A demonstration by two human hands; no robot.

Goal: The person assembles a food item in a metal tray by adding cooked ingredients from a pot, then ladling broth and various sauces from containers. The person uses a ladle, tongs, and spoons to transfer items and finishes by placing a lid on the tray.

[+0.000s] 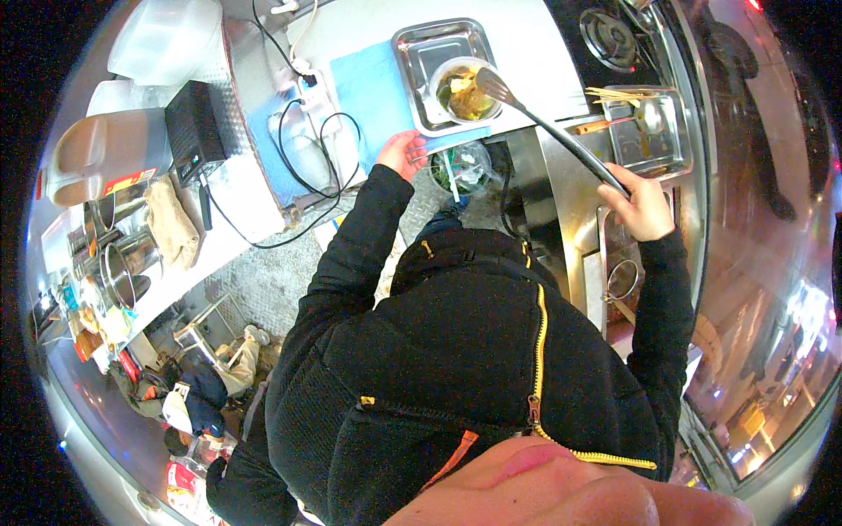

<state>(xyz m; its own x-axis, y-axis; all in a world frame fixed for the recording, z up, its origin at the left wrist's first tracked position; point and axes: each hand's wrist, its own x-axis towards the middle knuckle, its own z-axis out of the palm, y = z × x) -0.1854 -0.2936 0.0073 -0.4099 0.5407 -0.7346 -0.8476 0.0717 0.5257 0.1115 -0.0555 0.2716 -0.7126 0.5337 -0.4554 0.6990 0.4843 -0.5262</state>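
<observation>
My right hand grips the dark handle of a slotted spatula. The spatula's slotted head reaches over a round, translucent plastic bowl and covers part of its right side. Food pieces in brown, yellow and dark green lie in the bowl. The bowl sits in a rectangular stainless steel tray on the white counter. My left hand is beside the tray's near left corner, fingers slightly curled and apart; whether it touches the tray or the counter edge is unclear.
Below the counter stands a lined bin. A metal tray with a ladle and skewers is at right, near a burner. Black cables run from a power strip at left. A seated person is behind left.
</observation>
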